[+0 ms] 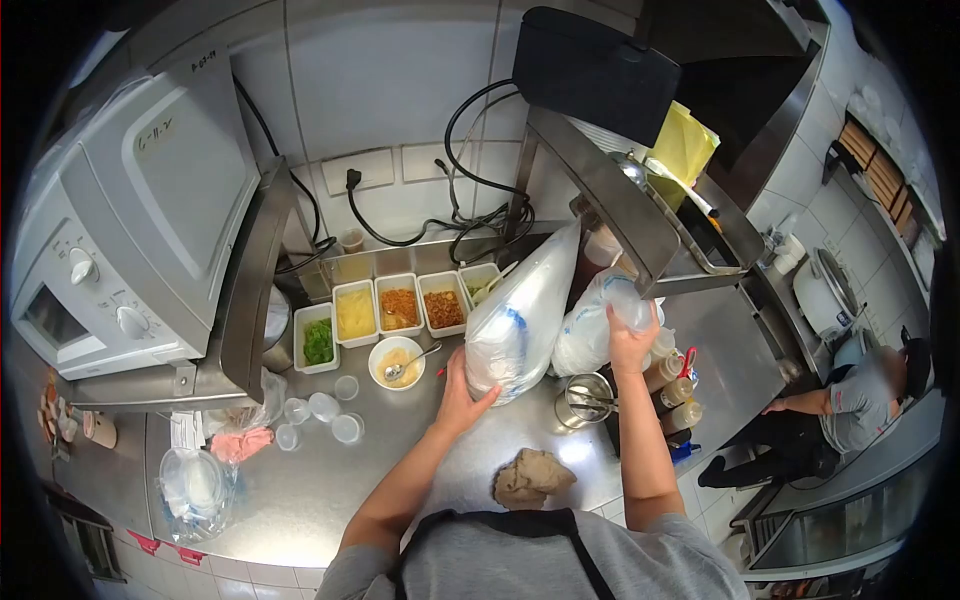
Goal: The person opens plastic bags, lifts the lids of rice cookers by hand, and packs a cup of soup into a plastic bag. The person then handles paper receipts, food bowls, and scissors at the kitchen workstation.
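Observation:
My left hand (466,398) presses around the lower side of a large, full plastic bag (520,320) that leans on the steel counter. Its contents look white and translucent, but I cannot make them out. My right hand (633,348) is raised, its fingers closed around a clear plastic piece (630,303), perhaps a cup or a lid. A second plastic bag (583,335) stands just left of that hand. Below the bags is a metal container (586,408) with utensils in it. A white bowl (388,352) with a spoon and pale food sits left of my left hand.
Several white tubs, one with chopped greens (318,342), line the back. Small clear lids (323,406) lie at left, near a pink cloth (240,445). A brown cloth (533,478) lies in front. Sauce bottles (672,390) stand right, under a shelf (650,245). Another person (850,410) is farther right.

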A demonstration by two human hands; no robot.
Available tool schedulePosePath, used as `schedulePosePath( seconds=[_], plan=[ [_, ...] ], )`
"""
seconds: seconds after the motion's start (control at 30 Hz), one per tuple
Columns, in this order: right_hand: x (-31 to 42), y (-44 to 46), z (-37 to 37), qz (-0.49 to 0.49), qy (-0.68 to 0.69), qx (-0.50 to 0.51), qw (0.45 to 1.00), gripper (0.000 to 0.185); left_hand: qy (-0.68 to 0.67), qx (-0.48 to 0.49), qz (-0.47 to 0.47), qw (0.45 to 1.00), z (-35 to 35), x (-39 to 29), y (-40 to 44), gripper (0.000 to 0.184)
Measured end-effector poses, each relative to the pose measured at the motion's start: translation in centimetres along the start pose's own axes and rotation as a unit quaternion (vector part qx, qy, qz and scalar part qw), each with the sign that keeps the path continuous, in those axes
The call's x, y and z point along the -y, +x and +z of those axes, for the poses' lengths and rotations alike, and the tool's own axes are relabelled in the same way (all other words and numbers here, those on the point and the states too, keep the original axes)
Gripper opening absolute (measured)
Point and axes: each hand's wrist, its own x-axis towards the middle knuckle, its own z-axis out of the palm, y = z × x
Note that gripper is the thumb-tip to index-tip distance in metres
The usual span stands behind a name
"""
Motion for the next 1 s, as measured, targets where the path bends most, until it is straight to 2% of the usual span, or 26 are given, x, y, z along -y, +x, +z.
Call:
schedulePosePath(
  seconds=[0.1, 0.2, 0.3, 0.37, 0.4, 0.43, 0.47, 0.5, 0.53, 0.57, 0.6, 0.63, 0.8, 1.0],
  plan=[
    [1.6, 0.4, -1.1, -0.136, -0.066, -0.052, 0.987, 0.032, 0.004, 0.029, -0.008, 1.0, -0.4, 0.1, 0.1, 0.097],
    [6.0, 0.3, -1.9, -0.304, -0.087, -0.07, 0.946, 0.035, -0.002, 0.031, -0.031, 0.999, -0.3, 0.4, 0.0, 0.099],
    [8.6, -1.5, -3.4, -0.304, -0.205, -0.126, 0.922, 0.04, 0.009, 0.023, -0.024, 0.999, 0.1, 0.3, 0.0, 0.095],
    [9.9, -2.9, -5.3, -0.259, -0.153, -0.125, 0.946, 0.052, 0.009, 0.024, -0.02, 0.999, 0.6, 0.1, -0.3, 0.09],
    [10.7, -3.7, -6.1, -0.112, -0.115, -0.131, 0.978, 0.06, 0.0, 0.03, -0.025, 0.999, 1.0, -0.1, -0.6, 0.088],
    [10.6, -4.0, -7.4, -0.118, -0.122, -0.143, 0.975, 0.064, -0.008, 0.035, -0.03, 0.999, 1.4, -0.3, -0.9, 0.085],
    [10.9, -3.9, -8.1, -0.099, 0.019, -0.19, 0.977, 0.058, 0.016, 0.024, -0.017, 0.999, 1.9, -0.7, -1.1, 0.083],
    [10.7, -4.1, -9.5, -0.018, 0.105, -0.273, 0.956, 0.049, 0.041, 0.014, -0.004, 0.999, 2.7, -1.3, -1.2, 0.081],
    [10.8, -3.8, -10.7, -0.041, 0.109, -0.307, 0.944, 0.041, 0.065, 0.004, 0.009, 0.998, 3.6, -1.8, -1.2, 0.079],
    [11.3, -4.3, -12.5, 0.008, 0.087, -0.314, 0.945, 0.039, 0.067, -0.002, 0.003, 0.998, 4.5, -2.1, -1.1, 0.078],
    [12.4, -4.1, -13.3, 0.024, 0.13, -0.33, 0.935, 0.034, 0.07, -0.008, -0.002, 0.998, 5.4, -2.3, -1.0, 0.077],
    [14.2, -4.3, -14.1, 0.057, 0.102, -0.302, 0.946, 0.032, 0.073, -0.014, -0.007, 0.997, 6.2, -2.6, -0.9, 0.075],
    [16.0, -4.6, -16.3, 0.064, 0.182, -0.264, 0.945, 0.031, 0.104, -0.027, -0.067, 0.992, 9.0, -3.9, 1.1, 0.07],
    [15.7, -4.4, -16.5, 0.074, 0.169, -0.24, 0.953, 0.031, 0.11, -0.058, -0.105, 0.987, 12.0, -2.8, 3.4, 0.061]
  ],
)
